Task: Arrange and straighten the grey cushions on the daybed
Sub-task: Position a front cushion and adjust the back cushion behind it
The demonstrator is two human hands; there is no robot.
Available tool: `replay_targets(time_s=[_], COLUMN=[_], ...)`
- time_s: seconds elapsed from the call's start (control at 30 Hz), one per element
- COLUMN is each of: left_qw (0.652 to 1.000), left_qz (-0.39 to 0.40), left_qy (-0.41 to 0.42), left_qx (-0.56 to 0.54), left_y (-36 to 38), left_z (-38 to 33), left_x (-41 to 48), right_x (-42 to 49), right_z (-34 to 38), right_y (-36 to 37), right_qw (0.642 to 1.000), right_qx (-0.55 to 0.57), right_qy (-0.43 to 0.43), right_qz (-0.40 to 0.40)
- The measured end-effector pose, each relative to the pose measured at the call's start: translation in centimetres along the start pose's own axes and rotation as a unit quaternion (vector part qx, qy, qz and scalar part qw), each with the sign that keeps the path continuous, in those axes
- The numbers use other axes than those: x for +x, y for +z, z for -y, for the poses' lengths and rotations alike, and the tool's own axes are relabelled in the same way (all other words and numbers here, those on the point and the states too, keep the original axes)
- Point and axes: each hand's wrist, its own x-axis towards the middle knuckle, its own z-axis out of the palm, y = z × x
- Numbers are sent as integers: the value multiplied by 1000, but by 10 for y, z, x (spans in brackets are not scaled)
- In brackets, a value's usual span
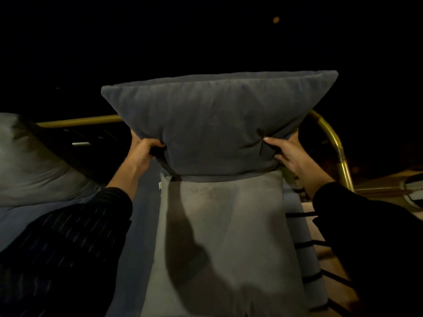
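Grey cushions (212, 124), brass-gold rail (332, 136), dark pinstriped sleeves (75, 236).

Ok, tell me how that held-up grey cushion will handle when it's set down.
The grey cushion probably feels soft: fabric dimples where the left hand and right hand pinch it. It seems light, held up by its lower corners. It keeps its shape, so likely not floppy.

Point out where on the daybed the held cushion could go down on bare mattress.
Both the left hand and right hand grip the held cushion. Bare blue mattress shows between the flat cushion and the slumped cushion. The right side is crowded against the brass rail.
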Motion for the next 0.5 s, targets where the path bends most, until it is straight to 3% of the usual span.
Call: replay_targets(time_s=[0.23,0.5], left_qw=[995,975], left_qz=[-46,-52], left_qy=[-14,-13], left_qx=[93,215], left_y=[-1,4], left_z=[14,10], left_x=[8,-13], right_x=[16,23], right_z=[-45,-21], right_y=[8,-3], right_qw=[999,993], right_qx=[-18,-116], right_qy=[24,19], right_qz=[-36,-19])
